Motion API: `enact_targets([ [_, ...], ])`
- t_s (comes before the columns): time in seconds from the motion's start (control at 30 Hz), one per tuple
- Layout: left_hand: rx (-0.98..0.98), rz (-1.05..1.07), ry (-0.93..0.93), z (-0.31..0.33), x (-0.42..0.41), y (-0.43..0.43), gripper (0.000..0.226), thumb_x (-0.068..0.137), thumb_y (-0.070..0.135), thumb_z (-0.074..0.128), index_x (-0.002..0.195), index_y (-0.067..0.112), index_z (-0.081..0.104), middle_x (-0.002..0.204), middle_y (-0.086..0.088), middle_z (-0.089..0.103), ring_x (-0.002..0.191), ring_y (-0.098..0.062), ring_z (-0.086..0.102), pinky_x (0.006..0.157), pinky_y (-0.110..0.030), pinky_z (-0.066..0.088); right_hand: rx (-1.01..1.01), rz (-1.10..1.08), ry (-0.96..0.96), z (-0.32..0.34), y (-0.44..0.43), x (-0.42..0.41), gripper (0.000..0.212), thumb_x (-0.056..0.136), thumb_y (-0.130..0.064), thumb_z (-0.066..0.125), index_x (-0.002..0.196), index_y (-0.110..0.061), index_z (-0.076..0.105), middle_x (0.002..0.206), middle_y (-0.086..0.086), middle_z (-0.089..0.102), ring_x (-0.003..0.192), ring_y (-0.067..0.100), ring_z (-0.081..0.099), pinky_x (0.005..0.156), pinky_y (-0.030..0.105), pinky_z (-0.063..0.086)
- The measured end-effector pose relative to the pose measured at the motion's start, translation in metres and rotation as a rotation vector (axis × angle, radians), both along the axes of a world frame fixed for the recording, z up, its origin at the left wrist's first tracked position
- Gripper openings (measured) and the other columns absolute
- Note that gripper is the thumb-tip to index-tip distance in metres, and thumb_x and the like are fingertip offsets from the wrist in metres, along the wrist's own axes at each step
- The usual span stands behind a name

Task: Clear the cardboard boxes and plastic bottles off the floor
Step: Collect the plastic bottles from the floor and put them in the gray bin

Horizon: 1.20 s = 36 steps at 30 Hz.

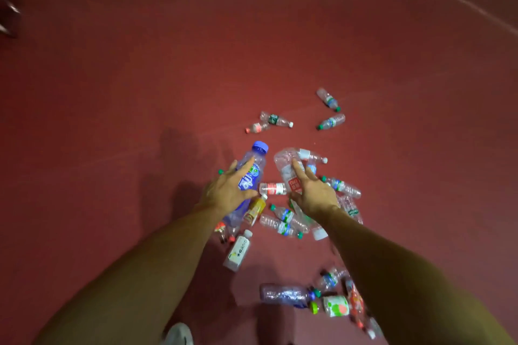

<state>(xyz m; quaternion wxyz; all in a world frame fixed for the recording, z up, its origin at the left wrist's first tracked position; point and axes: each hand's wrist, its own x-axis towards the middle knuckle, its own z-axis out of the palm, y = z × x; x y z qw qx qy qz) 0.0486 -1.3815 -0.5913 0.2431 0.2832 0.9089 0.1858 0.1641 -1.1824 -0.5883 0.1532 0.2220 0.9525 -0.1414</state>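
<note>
Several plastic bottles lie scattered on the dark red floor [140, 92]. My left hand [224, 190] grips a large blue-tinted bottle with a blue cap [256, 159], fingers over it and thumb beneath. My right hand [316, 193] holds a large clear bottle with a red label [284, 162], index finger stretched along its side. Under and between my hands lie an orange-labelled bottle [255, 210], a small red-labelled one [273, 188] and several clear green-capped ones [283, 221]. No cardboard box is in view.
A white bottle [238, 251] lies near my left forearm. A purple bottle [283, 293] and a colourful cluster [336, 305] sit close to my feet. Several small bottles [332, 121] lie farther out. My white shoe [179, 333] shows at the bottom. A dark object [8, 17] is at the left edge.
</note>
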Motion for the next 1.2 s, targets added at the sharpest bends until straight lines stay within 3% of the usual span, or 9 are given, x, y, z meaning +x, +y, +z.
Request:
enact_targets([
  [0.17, 0.026, 0.142, 0.075, 0.137, -0.018, -0.045, 0.086, 0.088, 0.048, 0.069, 0.156, 0.044, 0.015, 0.166, -0.006, 0.018, 0.141, -0.031, 0.041, 0.108, -0.034, 0.034, 0.016, 0.18, 0.073, 0.133, -0.039, -0.034, 0.078, 0.102, -0.032, 0.05, 0.159, -0.036, -0.003, 0.168, 0.002, 0.003, 0.136, 0.033, 0.047, 0.102, 0.038, 0.044],
  [0.4, -0.09, 0.359, 0.212, 0.25, -0.031, -0.178, 0.081, 0.09, 0.055, 0.063, 0.154, 0.051, 0.013, 0.166, 0.004, 0.017, 0.137, -0.029, 0.045, 0.106, -0.036, 0.037, 0.06, 0.427, 0.161, 0.228, -0.127, -0.092, 0.073, 0.102, -0.034, 0.045, 0.158, -0.042, -0.002, 0.168, -0.003, 0.004, 0.121, 0.031, 0.06, 0.095, 0.037, 0.05],
  [0.9, -0.188, 0.887, 0.326, 0.326, -0.016, -0.572, 0.079, 0.091, 0.058, 0.059, 0.154, 0.052, 0.011, 0.166, -0.002, 0.017, 0.137, -0.031, 0.046, 0.106, -0.038, 0.038, -0.048, 0.972, 0.287, 0.312, -0.565, -0.218, 0.08, 0.098, -0.045, 0.053, 0.158, -0.04, 0.001, 0.168, -0.004, 0.007, 0.125, 0.033, 0.057, 0.098, 0.039, 0.045],
  [1.2, -0.268, 1.103, 0.328, 0.331, -0.021, -0.732, 0.08, 0.091, 0.061, 0.059, 0.156, 0.048, 0.015, 0.164, -0.006, 0.025, 0.138, -0.029, 0.045, 0.107, -0.037, 0.038, -0.059, 1.239, 0.295, 0.321, -0.761, -0.274, 0.081, 0.098, -0.047, 0.056, 0.159, -0.035, 0.003, 0.167, -0.001, 0.01, 0.132, 0.033, 0.05, 0.102, 0.04, 0.043],
])
